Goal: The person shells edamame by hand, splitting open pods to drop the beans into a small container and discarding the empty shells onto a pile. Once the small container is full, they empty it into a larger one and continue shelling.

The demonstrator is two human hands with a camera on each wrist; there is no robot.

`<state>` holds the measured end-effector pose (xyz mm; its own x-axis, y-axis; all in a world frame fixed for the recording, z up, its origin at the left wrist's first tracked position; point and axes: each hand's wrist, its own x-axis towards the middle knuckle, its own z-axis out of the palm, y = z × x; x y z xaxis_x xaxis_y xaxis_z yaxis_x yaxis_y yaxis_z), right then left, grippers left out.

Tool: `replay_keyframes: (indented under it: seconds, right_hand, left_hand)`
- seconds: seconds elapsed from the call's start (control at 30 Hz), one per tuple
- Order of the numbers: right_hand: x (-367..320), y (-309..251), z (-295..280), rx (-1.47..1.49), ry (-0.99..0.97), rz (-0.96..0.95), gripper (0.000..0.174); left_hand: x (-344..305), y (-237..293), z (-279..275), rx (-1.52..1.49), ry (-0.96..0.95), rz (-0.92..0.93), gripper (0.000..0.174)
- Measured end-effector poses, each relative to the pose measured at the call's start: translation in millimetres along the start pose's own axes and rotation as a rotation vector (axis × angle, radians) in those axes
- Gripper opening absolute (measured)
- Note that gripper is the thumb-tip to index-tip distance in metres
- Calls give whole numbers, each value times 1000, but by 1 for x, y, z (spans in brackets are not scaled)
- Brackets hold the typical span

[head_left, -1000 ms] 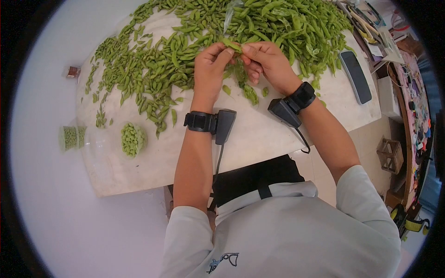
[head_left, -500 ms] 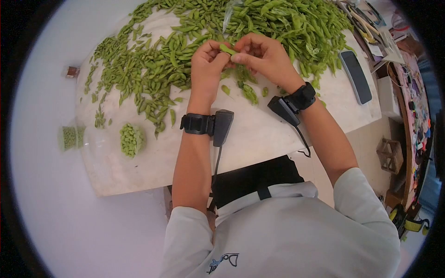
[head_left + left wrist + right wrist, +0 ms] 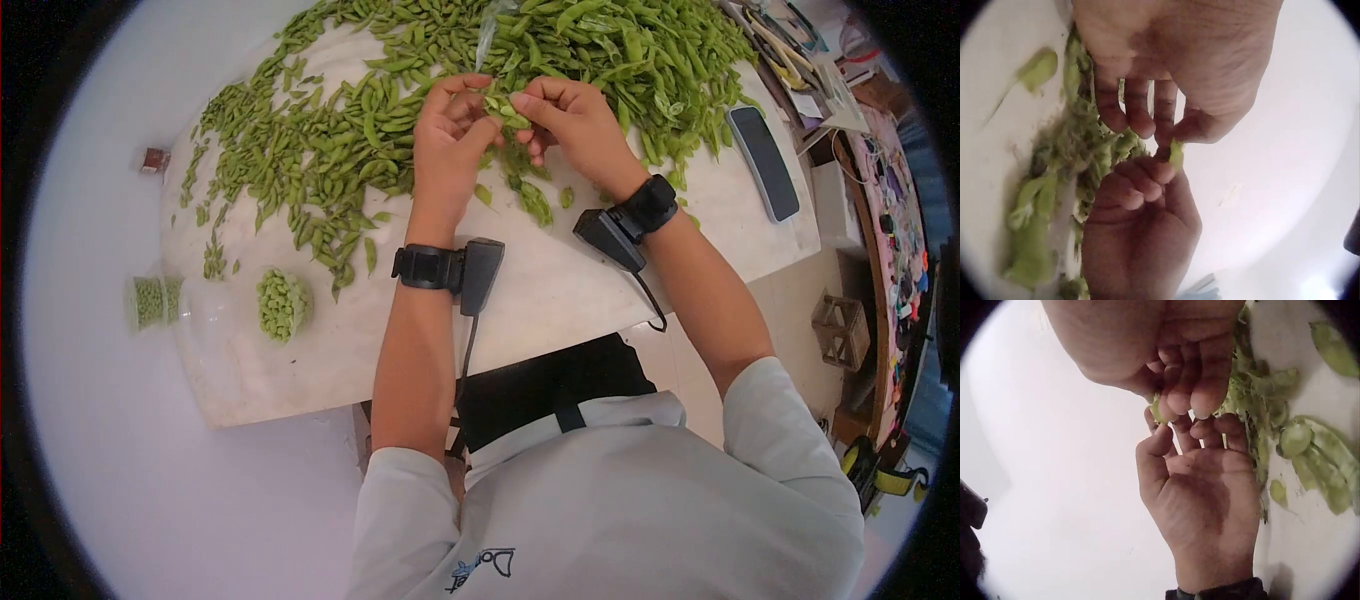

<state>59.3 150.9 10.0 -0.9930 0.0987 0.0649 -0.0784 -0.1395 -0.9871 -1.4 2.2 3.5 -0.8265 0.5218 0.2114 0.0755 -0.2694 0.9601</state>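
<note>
Between the two hands is a green pod (image 3: 508, 110), looking parted in the head view. My right hand (image 3: 583, 128) pinches it between thumb and forefinger. My left hand (image 3: 450, 145) has its thumb and curled fingertips at the pod's other side; in the left wrist view a bit of the pod (image 3: 1176, 155) shows at the meeting fingertips, and in the right wrist view a green piece (image 3: 1158, 410) does. Below the hands lie opened pods (image 3: 533, 200) on the pale table (image 3: 400, 330).
Whole pods (image 3: 320, 150) spread across the left and back, with a taller heap (image 3: 640, 70) at the back right. A tub of shelled beans (image 3: 283, 304) stands front left, near a second container (image 3: 152, 300). A phone (image 3: 764, 163) lies at the right.
The hands stay together over the same spot. The pod between them has turned and now looks parted, and the left forefinger has straightened somewhat.
</note>
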Motion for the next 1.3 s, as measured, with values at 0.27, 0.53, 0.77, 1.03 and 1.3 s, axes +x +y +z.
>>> replay_keyframes:
  seconds: [0.27, 0.53, 0.77, 1.03, 1.3]
  right_hand:
    - [1, 5, 3, 17, 55, -3, 21]
    - [2, 6, 3, -123, 83, -56, 22]
    - [2, 7, 3, -162, 88, -63, 22]
    - [1, 7, 5, -159, 83, -51, 22]
    - [2, 6, 3, -109, 73, -60, 21]
  left_hand:
    - [-3, -1, -1, 269, 71, 122, 27]
    - [-3, 3, -1, 631, 75, 204, 24]
    - [-3, -5, -4, 584, 30, 118, 20]
    - [-2, -2, -7, 594, -25, 59, 17]
    - [0, -7, -7, 572, -22, 100, 15]
